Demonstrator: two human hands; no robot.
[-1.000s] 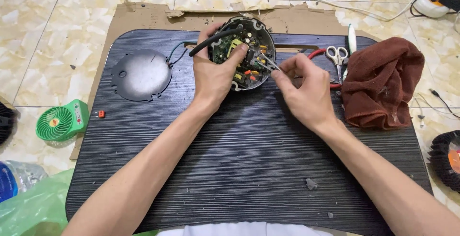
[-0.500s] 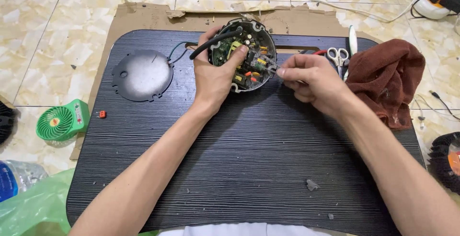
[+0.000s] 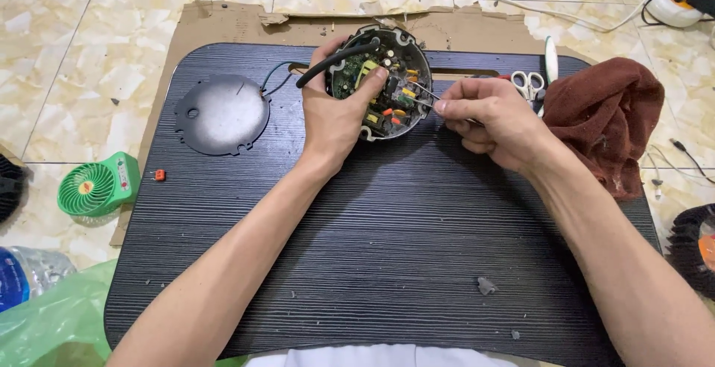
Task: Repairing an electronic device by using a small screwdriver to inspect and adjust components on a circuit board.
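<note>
- Left hand (image 3: 333,117) wraps the round housing (image 3: 387,84) from its left side, fingers clenched on the rim, thumb pressed onto the circuit board (image 3: 357,77) inside.
- Housing sits at the far middle of the black ribbed counter (image 3: 372,248), tilted so the open face shows; yellow, orange and green parts visible inside.
- Thick black cable (image 3: 335,60) runs out of the housing over the left hand.
- Right hand (image 3: 491,121) is just right of the housing, fingers pinched on a thin metal tool (image 3: 424,97); tool tip is in among the board parts. Can't tell the tool type, looks like tweezers or a probe.
- Round dark cover plate (image 3: 221,114) lies flat on the counter, left of the housing; a thin green wire (image 3: 272,77) runs between the two.
- Brown cloth (image 3: 607,117) bunched at the counter's right edge, near the right hand.
- Scissors (image 3: 527,83) with white handles beside the cloth, partly hidden by the right hand.
- Flat cardboard (image 3: 246,28) under the counter's far side, on the tiled floor (image 3: 74,39).
- Small green fan (image 3: 95,186) on the floor, left of the counter.
- Green plastic bag (image 3: 52,322) and a plastic bottle (image 3: 22,278) at the near left corner.
- Small grey scrap (image 3: 485,286) on the counter, near side, well apart from both hands.
</note>
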